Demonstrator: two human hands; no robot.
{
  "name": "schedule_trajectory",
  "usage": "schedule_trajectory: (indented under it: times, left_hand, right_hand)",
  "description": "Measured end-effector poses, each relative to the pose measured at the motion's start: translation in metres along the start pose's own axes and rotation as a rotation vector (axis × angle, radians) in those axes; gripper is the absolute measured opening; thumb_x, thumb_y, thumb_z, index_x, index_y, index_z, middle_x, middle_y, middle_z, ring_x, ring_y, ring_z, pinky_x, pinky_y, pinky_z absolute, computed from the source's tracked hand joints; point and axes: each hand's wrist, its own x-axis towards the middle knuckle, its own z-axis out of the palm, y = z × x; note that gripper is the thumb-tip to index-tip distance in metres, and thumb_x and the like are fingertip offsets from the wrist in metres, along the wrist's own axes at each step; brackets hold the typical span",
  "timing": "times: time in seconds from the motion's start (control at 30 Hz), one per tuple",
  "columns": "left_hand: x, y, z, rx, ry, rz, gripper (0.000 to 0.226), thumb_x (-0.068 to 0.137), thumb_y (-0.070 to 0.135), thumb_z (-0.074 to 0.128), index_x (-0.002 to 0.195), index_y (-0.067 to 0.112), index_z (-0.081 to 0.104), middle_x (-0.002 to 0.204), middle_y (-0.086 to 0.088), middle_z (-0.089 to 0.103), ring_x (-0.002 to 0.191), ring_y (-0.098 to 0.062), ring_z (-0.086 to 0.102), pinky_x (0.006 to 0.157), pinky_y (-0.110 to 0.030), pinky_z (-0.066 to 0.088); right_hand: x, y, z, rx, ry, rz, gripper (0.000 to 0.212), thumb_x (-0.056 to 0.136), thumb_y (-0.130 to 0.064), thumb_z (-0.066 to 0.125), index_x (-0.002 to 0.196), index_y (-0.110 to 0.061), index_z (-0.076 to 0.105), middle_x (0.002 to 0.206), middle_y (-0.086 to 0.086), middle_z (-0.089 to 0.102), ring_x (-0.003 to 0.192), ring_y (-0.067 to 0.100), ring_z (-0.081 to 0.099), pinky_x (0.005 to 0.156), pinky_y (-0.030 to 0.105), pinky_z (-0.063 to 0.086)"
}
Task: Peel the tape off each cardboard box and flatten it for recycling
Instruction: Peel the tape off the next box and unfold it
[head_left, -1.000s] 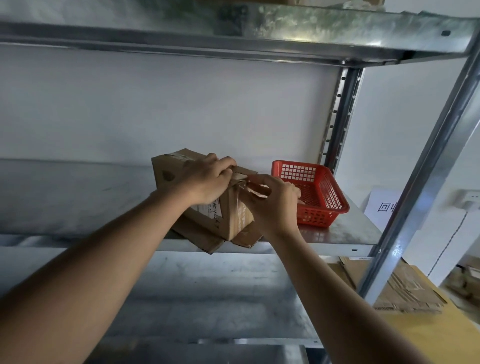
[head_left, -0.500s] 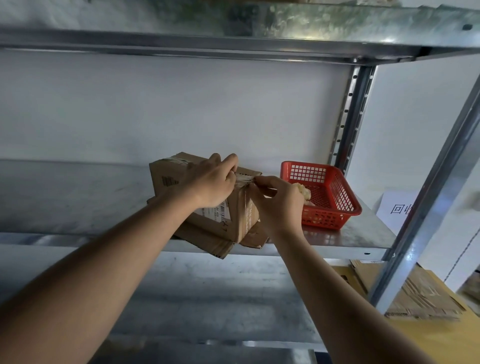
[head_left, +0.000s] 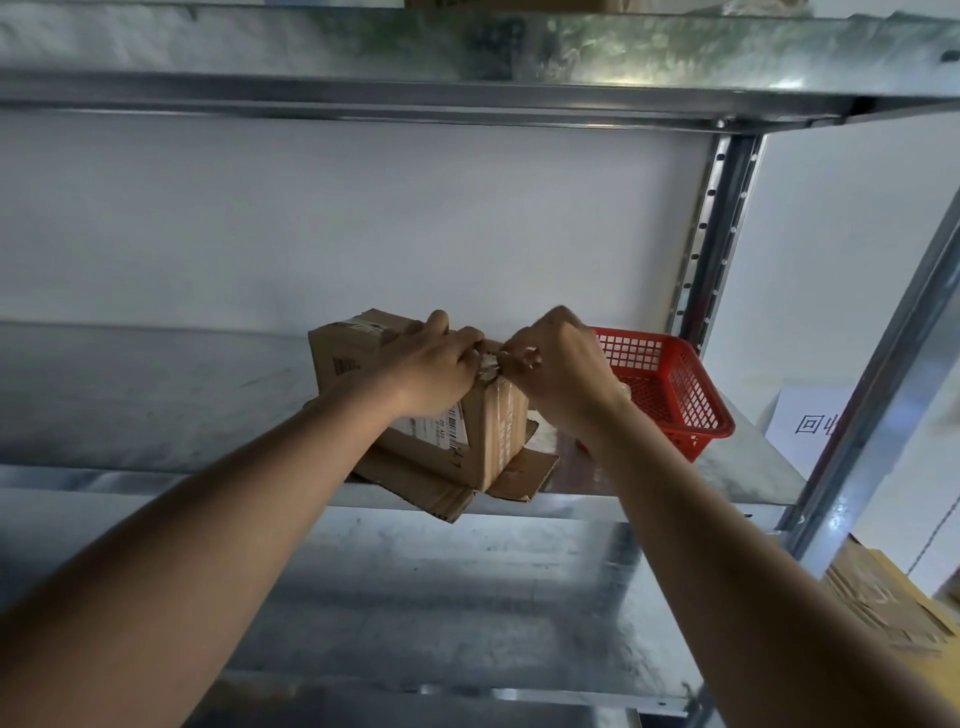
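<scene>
Seen from a head-worn camera: two bare hands at work on a cardboard box (head_left: 493, 436) resting near the front edge of a galvanised metal shelf (head_left: 156, 405), bottom flaps splayed open beneath it and one corner overhanging the lip. Left hand (head_left: 431, 366) curled over the box's top edge, holding it down, fingers bent round the cardboard. Right hand (head_left: 563, 376), at 3 o'clock from the left and almost touching it, fingertips pinched on a crumpled strip of clear tape (head_left: 488, 364) lifting from the top seam. White shipping label (head_left: 441, 423) showing on the near face, just below the left wrist. Red plastic basket (head_left: 670, 384) at 3 o'clock from the box, on the same shelf, partly hidden behind the right hand. Flattened cardboard (head_left: 878, 597) lying on a yellow surface at 4 o'clock, beyond the shelf's upright post (head_left: 878, 364).
</scene>
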Motion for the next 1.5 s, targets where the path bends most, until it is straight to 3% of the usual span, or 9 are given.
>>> schedule_trajectory:
  times: [0.1,0.27,0.47,0.63,0.73,0.87,1.1,1.3,1.5]
  left_hand:
    - [0.003,0.0,0.001,0.069,-0.021,0.003,0.045,0.108,0.044,0.019,0.15,0.034,0.036,0.133,-0.009,0.041,0.13,-0.033,0.044,0.105,-0.054,0.033]
    - [0.008,-0.007,0.001,0.038,-0.025,0.035,0.046,0.108,0.049,0.018,0.15,0.044,0.036,0.118,0.0,0.034,0.132,-0.029,0.04,0.108,-0.054,0.028]
    - [0.012,-0.025,0.0,-0.023,-0.044,0.043,0.045,0.108,0.05,0.017,0.149,0.053,0.034,0.121,0.005,0.03,0.133,-0.023,0.033,0.114,-0.052,0.021]
    - [0.014,-0.023,0.003,0.002,-0.059,0.025,0.045,0.107,0.049,0.013,0.144,0.045,0.037,0.168,-0.008,0.02,0.156,-0.028,0.017,0.121,-0.061,0.015]
    - [0.015,-0.024,0.004,-0.077,-0.064,0.036,0.038,0.11,0.046,0.014,0.139,0.05,0.038,0.148,-0.001,0.047,0.142,-0.028,0.041,0.115,-0.059,0.026]
    - [0.017,-0.025,0.003,-0.107,-0.059,0.069,0.04,0.11,0.049,0.015,0.143,0.05,0.038,0.136,0.006,0.053,0.118,-0.018,0.051,0.096,-0.046,0.039]
    - [0.023,-0.024,0.001,-0.121,-0.116,0.112,0.04,0.111,0.046,0.018,0.145,0.046,0.04,0.14,0.001,0.051,0.121,-0.018,0.049,0.104,-0.052,0.039]
    - [0.028,-0.028,0.006,-0.111,-0.116,0.098,0.04,0.11,0.05,0.018,0.146,0.052,0.035,0.152,0.008,0.044,0.129,-0.016,0.045,0.096,-0.044,0.036]
    - [0.028,-0.028,0.003,-0.17,-0.109,0.087,0.04,0.111,0.048,0.026,0.147,0.05,0.042,0.158,0.01,0.04,0.141,-0.016,0.04,0.107,-0.043,0.035]
  right_hand:
    - [0.018,-0.008,-0.014,-0.145,-0.164,0.014,0.016,0.098,-0.017,0.066,0.104,-0.01,0.079,0.103,0.006,0.074,0.098,0.021,0.068,0.085,0.038,0.058]
    - [0.042,-0.017,-0.023,-0.204,-0.333,0.132,0.013,0.096,-0.015,0.069,0.106,-0.012,0.077,0.1,0.005,0.075,0.095,0.024,0.071,0.084,0.038,0.062]
    - [0.054,-0.031,-0.028,-0.205,-0.494,0.234,0.019,0.094,-0.008,0.065,0.078,-0.01,0.056,0.073,0.002,0.06,0.057,0.013,0.055,0.047,0.022,0.04]
    - [0.045,-0.043,-0.015,-0.382,-0.41,0.158,0.027,0.092,0.002,0.056,0.073,-0.012,0.045,0.076,0.005,0.053,0.063,0.016,0.046,0.049,0.027,0.031]
    - [0.04,-0.035,-0.012,-0.336,-0.356,0.139,0.017,0.093,0.002,0.061,0.081,-0.008,0.056,0.079,0.005,0.057,0.065,0.015,0.051,0.049,0.026,0.034]
    - [0.04,-0.025,-0.018,-0.11,-0.403,0.233,0.013,0.099,-0.001,0.063,0.11,-0.003,0.068,0.089,0.011,0.073,0.076,0.023,0.073,0.069,0.036,0.064]
    - [0.043,-0.029,-0.028,-0.056,-0.458,0.297,0.01,0.1,0.001,0.057,0.109,0.001,0.062,0.079,0.011,0.074,0.057,0.017,0.075,0.038,0.022,0.038]
    - [0.025,-0.004,-0.041,0.201,-0.222,0.364,0.004,0.09,-0.012,0.081,0.091,-0.01,0.079,0.071,0.006,0.076,0.059,0.013,0.075,0.059,0.025,0.063]
    - [0.005,0.005,-0.027,0.226,-0.237,0.361,0.009,0.086,-0.015,0.086,0.089,-0.008,0.08,0.072,0.008,0.077,0.068,0.017,0.077,0.073,0.039,0.066]
